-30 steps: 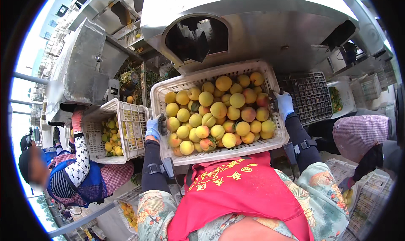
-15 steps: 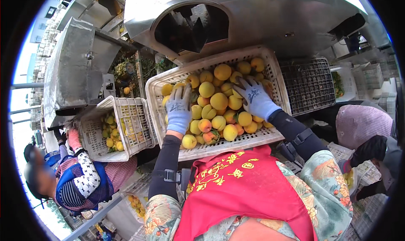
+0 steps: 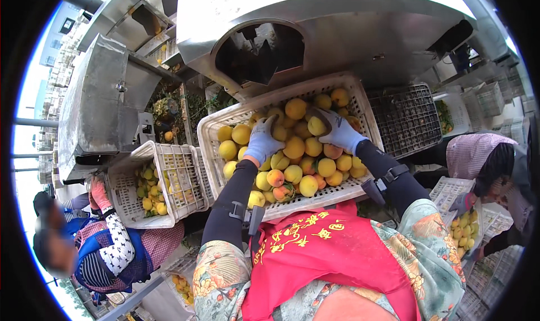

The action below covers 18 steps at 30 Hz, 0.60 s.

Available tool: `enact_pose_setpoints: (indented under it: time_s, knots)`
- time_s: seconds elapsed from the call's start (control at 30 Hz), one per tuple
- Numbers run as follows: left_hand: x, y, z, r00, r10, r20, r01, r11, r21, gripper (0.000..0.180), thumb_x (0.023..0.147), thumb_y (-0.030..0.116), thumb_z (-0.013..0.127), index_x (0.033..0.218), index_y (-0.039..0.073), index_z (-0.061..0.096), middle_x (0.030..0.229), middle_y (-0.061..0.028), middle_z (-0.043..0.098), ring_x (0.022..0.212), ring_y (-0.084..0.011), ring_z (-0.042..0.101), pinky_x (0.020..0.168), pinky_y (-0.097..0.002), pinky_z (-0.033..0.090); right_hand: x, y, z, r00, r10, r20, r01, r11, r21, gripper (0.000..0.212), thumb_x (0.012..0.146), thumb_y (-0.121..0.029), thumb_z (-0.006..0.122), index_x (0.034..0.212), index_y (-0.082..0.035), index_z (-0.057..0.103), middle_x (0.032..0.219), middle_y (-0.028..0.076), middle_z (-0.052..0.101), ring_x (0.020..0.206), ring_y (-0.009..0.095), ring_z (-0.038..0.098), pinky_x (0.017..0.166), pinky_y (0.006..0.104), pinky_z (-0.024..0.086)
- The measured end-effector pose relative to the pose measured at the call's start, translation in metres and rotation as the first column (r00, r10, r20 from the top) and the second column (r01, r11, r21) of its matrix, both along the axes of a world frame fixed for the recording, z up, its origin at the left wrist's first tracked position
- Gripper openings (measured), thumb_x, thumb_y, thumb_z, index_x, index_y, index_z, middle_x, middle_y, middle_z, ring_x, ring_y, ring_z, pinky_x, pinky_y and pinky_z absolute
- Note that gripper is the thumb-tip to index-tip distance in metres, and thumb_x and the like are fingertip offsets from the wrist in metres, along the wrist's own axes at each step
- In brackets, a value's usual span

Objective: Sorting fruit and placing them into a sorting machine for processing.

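A white plastic crate full of yellow peaches, a few blushed red, lies tilted in front of me. My left hand, in a pale blue glove with a grey palm, curls its fingers and thumb about a peach left of the crate's middle. Similarly gloved, my right hand grips another yellow peach between thumb and fingers, toward the right side of the pile. Both hands are down among the fruit, and some fingertips are hidden.
Beyond the crate stands a metal machine with a dark opening. A smaller crate of peaches is at left, beside a co-worker in pink gloves. A dark grid crate lies at right, near another person handling a crate of peaches.
My left hand has moved right, in toward the crate's middle, and closed around a peach. My right hand has closed on a peach. At right, the other person's crate has come further into view.
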<state>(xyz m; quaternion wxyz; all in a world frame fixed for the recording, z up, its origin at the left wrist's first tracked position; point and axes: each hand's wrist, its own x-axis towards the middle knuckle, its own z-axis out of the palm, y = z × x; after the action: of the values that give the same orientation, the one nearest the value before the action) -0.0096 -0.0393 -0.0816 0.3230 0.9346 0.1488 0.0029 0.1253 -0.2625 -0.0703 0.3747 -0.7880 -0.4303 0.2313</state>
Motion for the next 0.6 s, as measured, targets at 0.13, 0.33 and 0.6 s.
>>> enact_pose_setpoints:
  time_s: [0.13, 0.33, 0.6]
  knots:
    - [-0.034, 0.006, 0.006, 0.941, 0.209, -0.267, -0.123, -0.524, -0.843, 0.045, 0.081, 0.015, 0.068, 0.121, 0.002, 0.053, 0.113, -0.0168, 0.059, 0.105, -0.0349, 0.058, 0.093, -0.0502, 0.049, -0.041, 0.01, 0.041, 0.863, -0.115, -0.493, 0.311, 0.889, 0.336, 0.087, 0.067, -0.003, 0.079, 0.142, -0.004, 0.036, 0.14, 0.01, 0.045, 0.126, 0.016, 0.044, 0.105, 0.029, 0.037]
    - [-0.054, -0.003, 0.078, 0.986, 0.159, 0.052, 0.137, -0.588, -0.797, 0.061, 0.079, 0.037, 0.063, 0.129, 0.004, 0.048, 0.133, -0.0157, 0.049, 0.126, -0.0349, 0.043, 0.107, -0.0556, 0.031, -0.107, 0.055, 0.07, 0.962, -0.122, -0.246, 0.223, 0.869, 0.441, 0.083, 0.067, -0.006, 0.077, 0.14, -0.004, 0.038, 0.144, 0.01, 0.041, 0.132, 0.022, 0.041, 0.112, 0.0341, 0.028]
    - [-0.066, 0.026, 0.063, 0.959, 0.283, 0.031, 0.2, -0.594, -0.779, 0.07, 0.078, 0.046, 0.065, 0.13, 0.002, 0.048, 0.134, -0.015, 0.05, 0.126, -0.0331, 0.043, 0.106, -0.0519, 0.033, -0.128, 0.092, 0.085, 0.898, -0.413, 0.151, 0.345, 0.875, 0.34, 0.083, 0.061, -0.013, 0.078, 0.137, -0.008, 0.044, 0.131, 0.013, 0.052, 0.116, 0.032, 0.052, 0.102, 0.0397, 0.038]
